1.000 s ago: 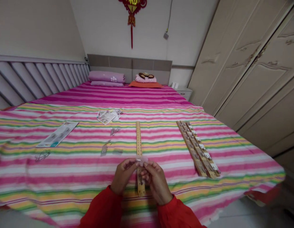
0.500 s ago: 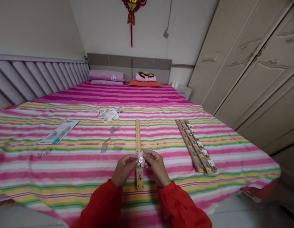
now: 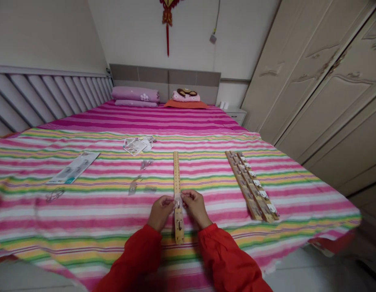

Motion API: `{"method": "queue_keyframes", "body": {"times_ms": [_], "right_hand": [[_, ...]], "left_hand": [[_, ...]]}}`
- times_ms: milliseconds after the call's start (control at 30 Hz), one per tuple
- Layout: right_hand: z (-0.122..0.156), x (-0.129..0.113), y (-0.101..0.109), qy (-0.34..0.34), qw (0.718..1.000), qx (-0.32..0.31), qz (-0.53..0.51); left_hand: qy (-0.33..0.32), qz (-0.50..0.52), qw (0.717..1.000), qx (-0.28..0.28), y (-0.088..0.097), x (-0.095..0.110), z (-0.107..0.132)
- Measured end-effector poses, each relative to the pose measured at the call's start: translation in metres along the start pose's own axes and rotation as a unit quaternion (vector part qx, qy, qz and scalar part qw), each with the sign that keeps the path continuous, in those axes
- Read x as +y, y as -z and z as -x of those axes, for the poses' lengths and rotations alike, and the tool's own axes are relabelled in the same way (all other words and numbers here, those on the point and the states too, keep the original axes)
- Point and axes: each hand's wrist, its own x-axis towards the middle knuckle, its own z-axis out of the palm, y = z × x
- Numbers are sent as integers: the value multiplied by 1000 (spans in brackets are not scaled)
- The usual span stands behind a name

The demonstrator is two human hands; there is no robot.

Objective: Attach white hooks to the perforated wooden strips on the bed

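Two hands, mine, in red sleeves, meet at the near edge of a bed covered in a sheet (image 3: 84,211) with pink, green and yellow stripes. My left hand (image 3: 160,211) and right hand (image 3: 196,207) face each other, their fingers pinched closed from both sides on a small clear hook (image 3: 177,201) with a bit of metal in it. My left fingers (image 3: 169,199) and right fingers (image 3: 185,196) hold the hook against a narrow wooden strip (image 3: 176,170) dotted with holes. The strip lies flat and runs straight away from me. I cannot tell whether the hook is fixed to the strip or only resting on it. Well to my right lie more wooden strips (image 3: 251,186) side by side, each carrying a row of hooks. To my left sit a few loose clear hooks (image 3: 133,185), a printed card (image 3: 74,167) and, farther back, a small pile of packets (image 3: 136,146).
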Motion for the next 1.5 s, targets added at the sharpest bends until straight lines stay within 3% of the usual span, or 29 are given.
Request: {"method": "queue_keyframes", "body": {"times_ms": [267,567,800,1100,1333,1500], "right_hand": [[-5,8,2,-10,1000,3,15],[-8,13,1,0,1000,12,27],[-10,16,1,-7,999,23,38],[-12,23,3,-6,998,22,61],[-15,29,6,32,996,24,85],[-23,32,11,20,991,20,128]], "left_hand": [[-35,-40,999,12,1,-14,-8],[-39,-51,998,5,1,-18,-9],[-40,-44,998,34,0,-23,-11],[-51,-100,993,25,0,-24,-6],[-153,-255,955,-8,4,-31,-8],[-172,-321,930,-57,7,-33,-12]]}}
